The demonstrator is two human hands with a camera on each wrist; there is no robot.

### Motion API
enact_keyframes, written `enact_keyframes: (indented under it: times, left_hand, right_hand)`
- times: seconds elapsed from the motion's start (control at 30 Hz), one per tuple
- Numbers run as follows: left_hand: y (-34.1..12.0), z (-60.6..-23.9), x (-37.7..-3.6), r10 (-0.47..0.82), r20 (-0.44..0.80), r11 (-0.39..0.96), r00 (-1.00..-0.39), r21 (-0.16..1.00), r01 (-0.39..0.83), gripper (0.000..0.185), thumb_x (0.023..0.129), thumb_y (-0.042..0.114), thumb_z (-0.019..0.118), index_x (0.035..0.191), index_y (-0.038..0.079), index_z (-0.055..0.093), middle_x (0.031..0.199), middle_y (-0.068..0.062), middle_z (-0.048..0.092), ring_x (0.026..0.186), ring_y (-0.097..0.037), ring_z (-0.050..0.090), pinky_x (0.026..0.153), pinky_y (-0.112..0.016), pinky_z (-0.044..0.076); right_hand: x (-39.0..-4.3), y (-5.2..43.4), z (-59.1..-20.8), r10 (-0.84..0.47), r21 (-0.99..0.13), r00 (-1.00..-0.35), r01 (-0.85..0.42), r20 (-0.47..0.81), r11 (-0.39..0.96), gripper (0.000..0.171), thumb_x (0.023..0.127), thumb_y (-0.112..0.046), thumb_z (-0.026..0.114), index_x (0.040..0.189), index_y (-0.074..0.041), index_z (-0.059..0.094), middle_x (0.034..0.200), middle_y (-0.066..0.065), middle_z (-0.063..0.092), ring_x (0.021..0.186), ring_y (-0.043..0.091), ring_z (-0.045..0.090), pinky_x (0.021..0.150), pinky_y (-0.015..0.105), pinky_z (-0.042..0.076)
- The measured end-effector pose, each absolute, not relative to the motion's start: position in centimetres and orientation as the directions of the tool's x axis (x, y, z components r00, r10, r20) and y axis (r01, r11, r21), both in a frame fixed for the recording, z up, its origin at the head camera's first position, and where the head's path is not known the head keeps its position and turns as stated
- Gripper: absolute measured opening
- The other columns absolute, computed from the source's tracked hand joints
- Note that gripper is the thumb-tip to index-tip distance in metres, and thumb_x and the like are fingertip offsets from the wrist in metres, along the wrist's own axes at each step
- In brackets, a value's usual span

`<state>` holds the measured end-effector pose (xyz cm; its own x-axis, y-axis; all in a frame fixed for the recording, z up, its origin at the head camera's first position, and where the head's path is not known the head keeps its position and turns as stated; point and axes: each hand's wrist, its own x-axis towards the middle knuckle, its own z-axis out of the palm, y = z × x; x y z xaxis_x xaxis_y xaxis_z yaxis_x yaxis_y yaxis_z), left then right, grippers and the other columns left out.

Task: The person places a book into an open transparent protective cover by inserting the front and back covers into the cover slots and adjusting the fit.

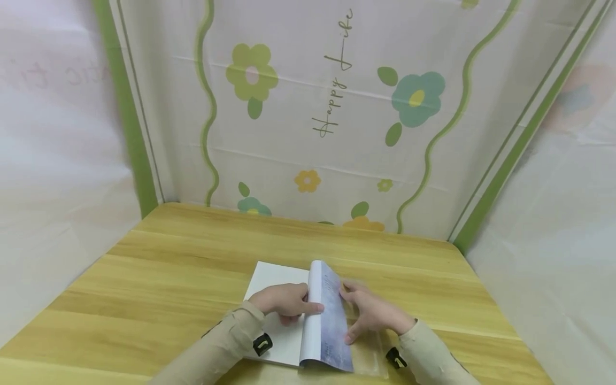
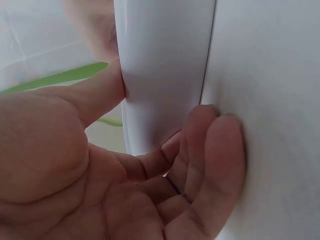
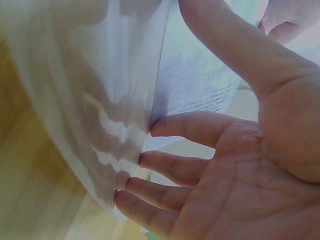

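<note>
backdrop (image 1: 308, 107): a pale cloth printed with flowers, wavy green lines and the words "happy life" is hung behind the table.
table (image 1: 168, 267): a light wooden top is seen, with the booklet lying near its front edge, between the two sleeves.
booklet (image 1: 274, 278): it is laid open on the table; white pages lie flat on the left, and a bluish printed cover leaf (image 1: 334, 315) is raised upright along the middle.
left hand (image 1: 284, 302): it is rested on the white pages, fingers loosely bent, the raised leaf being touched by thumb and fingertips (image 2: 210, 130); nothing is gripped.
right hand (image 1: 372, 315): it is held open, the straight fingers (image 3: 195, 127) being pressed against the printed leaf from the right.
</note>
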<state>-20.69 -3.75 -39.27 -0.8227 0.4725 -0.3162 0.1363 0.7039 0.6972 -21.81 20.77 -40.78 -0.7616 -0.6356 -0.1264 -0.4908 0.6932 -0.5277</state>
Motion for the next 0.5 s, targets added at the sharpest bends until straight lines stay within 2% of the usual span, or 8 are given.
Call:
enact_keyframes:
  times: [0.27,0.5]
  left_hand:
    - [-3.45,-39.15,-20.53,0.458,-0.324,0.715,-0.828,0.688,0.126,0.039,0.095,0.044,0.063,0.087,0.008,0.052,0.069,-0.009,0.057,0.050,-0.017,0.051,0.048,-0.028,0.043]
    - [-3.18,-39.21,-20.56,0.445,-0.319,0.718,-0.837,0.686,0.120,0.038,0.095,0.043,0.063,0.088,0.007,0.051,0.063,-0.007,0.052,0.047,-0.014,0.044,0.046,-0.026,0.036]
  right_hand:
    - [-21.54,20.62,-40.63,-0.615,-0.527,-0.777,-0.469,-0.135,0.709,0.112,0.053,-0.030,0.095,0.136,0.020,0.039,0.150,0.036,0.023,0.136,0.052,0.024,0.110,0.059,0.026]
    - [-21.82,20.58,-40.69,-0.613,-0.530,-0.780,-0.470,-0.124,0.706,0.111,0.052,-0.028,0.095,0.135,0.021,0.039,0.149,0.037,0.024,0.135,0.053,0.026,0.109,0.059,0.027]
